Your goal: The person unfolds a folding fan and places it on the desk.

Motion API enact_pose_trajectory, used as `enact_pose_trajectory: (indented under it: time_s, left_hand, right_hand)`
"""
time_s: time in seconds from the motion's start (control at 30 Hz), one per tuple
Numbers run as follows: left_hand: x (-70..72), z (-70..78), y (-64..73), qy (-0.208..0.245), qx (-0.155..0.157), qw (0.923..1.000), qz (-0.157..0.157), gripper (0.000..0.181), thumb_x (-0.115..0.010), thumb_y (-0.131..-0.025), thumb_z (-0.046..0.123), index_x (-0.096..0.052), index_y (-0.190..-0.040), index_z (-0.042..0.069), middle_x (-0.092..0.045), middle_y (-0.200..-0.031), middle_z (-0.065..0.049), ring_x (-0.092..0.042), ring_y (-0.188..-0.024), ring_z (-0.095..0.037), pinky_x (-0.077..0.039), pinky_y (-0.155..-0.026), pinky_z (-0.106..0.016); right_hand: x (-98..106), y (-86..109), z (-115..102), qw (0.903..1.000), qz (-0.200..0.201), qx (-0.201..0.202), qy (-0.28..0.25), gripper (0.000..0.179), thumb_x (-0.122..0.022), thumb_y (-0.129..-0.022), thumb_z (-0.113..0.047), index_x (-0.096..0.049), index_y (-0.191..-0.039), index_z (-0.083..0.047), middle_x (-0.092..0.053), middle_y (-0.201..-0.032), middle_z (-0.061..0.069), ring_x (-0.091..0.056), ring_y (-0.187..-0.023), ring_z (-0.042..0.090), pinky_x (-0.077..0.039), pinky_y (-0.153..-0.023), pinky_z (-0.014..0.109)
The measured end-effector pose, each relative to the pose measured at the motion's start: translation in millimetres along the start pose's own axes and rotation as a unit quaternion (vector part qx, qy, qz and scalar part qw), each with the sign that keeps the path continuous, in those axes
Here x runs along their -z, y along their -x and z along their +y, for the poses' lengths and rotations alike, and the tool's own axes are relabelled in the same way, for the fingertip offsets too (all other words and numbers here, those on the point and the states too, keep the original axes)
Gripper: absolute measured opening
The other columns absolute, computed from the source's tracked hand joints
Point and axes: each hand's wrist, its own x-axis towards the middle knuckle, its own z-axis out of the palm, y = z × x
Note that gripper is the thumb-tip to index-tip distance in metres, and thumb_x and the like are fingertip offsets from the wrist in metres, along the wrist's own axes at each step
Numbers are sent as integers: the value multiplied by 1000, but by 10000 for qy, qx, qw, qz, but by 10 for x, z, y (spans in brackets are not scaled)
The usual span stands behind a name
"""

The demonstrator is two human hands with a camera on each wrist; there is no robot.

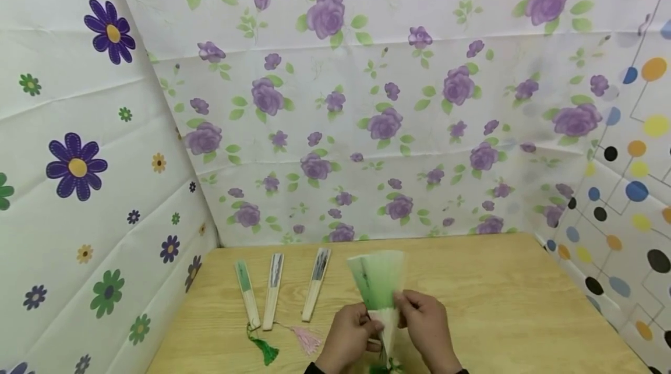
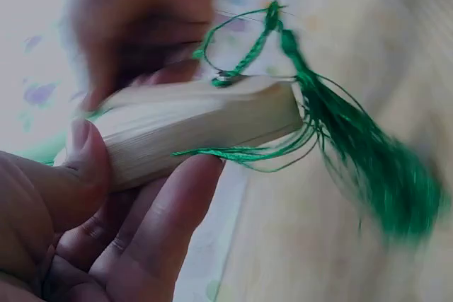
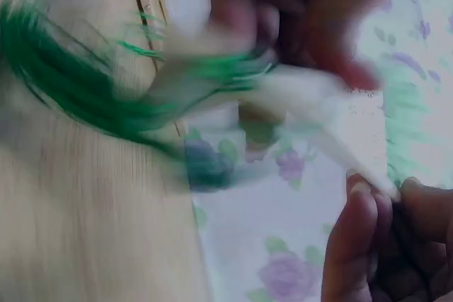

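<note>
A light green folding fan (image 1: 378,281) with pale wooden ribs stands partly spread, held upright between both hands above the table. My left hand (image 1: 350,333) grips the ribs on the fan's left side; in the left wrist view its thumb and fingers (image 2: 88,146) pinch the rib stack. On the other side my right hand (image 1: 426,324) pinches the outer rib, thumb against fingers, as the right wrist view also shows. From the fan's pivot end hangs a dark green tassel (image 2: 375,160) on a looped cord. Motion blurs the fan in the right wrist view.
Left of the hands, three folded fans lie on the wooden table (image 1: 503,292): a green one (image 1: 246,292) with a green tassel (image 1: 264,350), a middle one (image 1: 274,291) and another (image 1: 317,283). A pink tassel (image 1: 306,339) lies near them. Patterned cloth walls (image 1: 362,176) stand around.
</note>
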Motion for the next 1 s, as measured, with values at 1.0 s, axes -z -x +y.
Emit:
enact_pose_trajectory:
  time_s: [1.0]
  left_hand:
    - [74,33,40,993,12,9926,-704,18,-54,-99,3,-62,-114,-3,-72,-93,-14,-69,-85,-30,-66,-76,-41]
  right_hand:
    - [420,-35,153,9665,-2483,-99,-635,39,-62,-97,-40,-71,-100,-1,-70,-89,12,-68,-75,32,-67,-64,41]
